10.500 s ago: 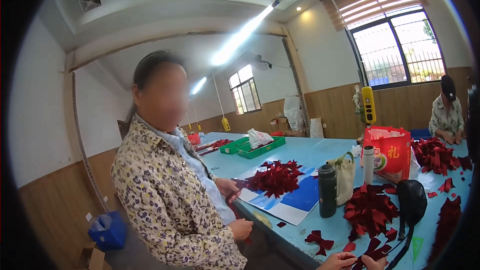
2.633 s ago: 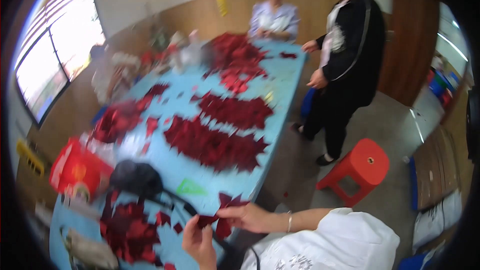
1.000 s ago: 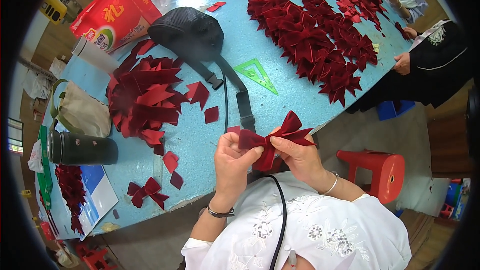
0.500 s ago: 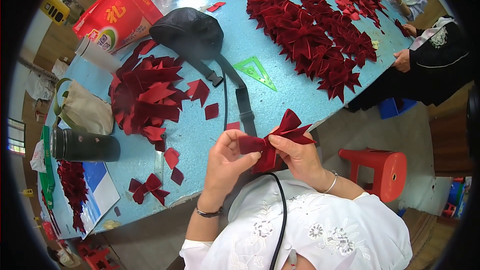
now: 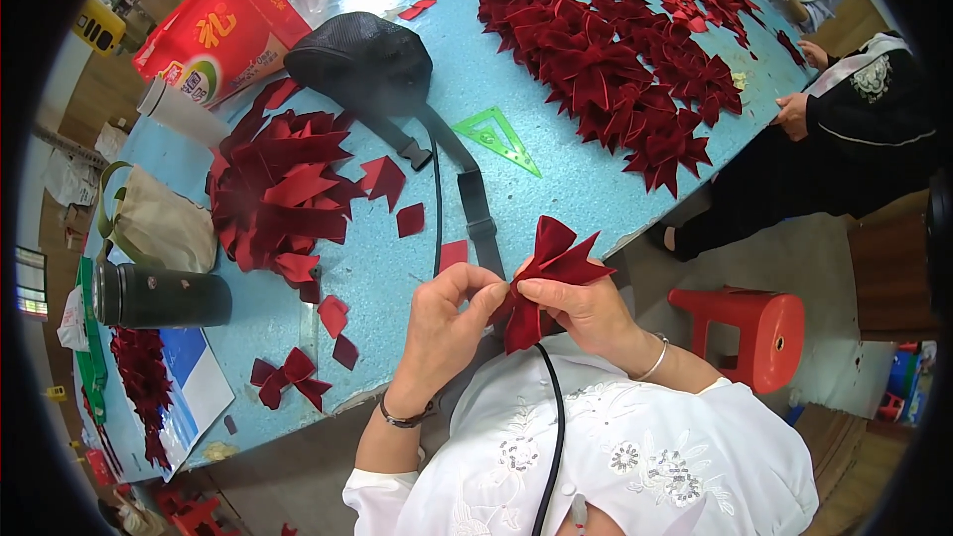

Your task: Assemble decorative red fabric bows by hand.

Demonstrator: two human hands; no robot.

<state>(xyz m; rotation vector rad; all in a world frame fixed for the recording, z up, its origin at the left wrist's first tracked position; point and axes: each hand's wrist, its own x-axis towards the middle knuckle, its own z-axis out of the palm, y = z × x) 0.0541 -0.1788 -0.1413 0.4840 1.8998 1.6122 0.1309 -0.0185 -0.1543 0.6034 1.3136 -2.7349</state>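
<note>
Close to the table's front edge, a dark red velvet bow (image 5: 558,256) is held between both hands. My right hand (image 5: 594,318) grips it near the middle, thumb pressed on top, with loops and pointed tails sticking out above and below. My left hand (image 5: 442,328) is closed in a pinch at the bow's left side, and its fingers cover that part. A small bow (image 5: 290,378) lies to the left on the table. Farther left is a heap of red velvet strips (image 5: 283,194), with loose red pieces (image 5: 410,220) beside it.
On the blue table (image 5: 387,283) lie a black mesh bag (image 5: 362,65) with straps, a green set square (image 5: 501,142) and a pile of red bows (image 5: 596,69). A dark flask (image 5: 164,296) is at left. A red stool (image 5: 740,337) and two people are at right.
My left hand's pinch has moved in to the bow's middle, covering the left loop that showed before. The bow has turned more upright in my right hand. The view has shifted slightly.
</note>
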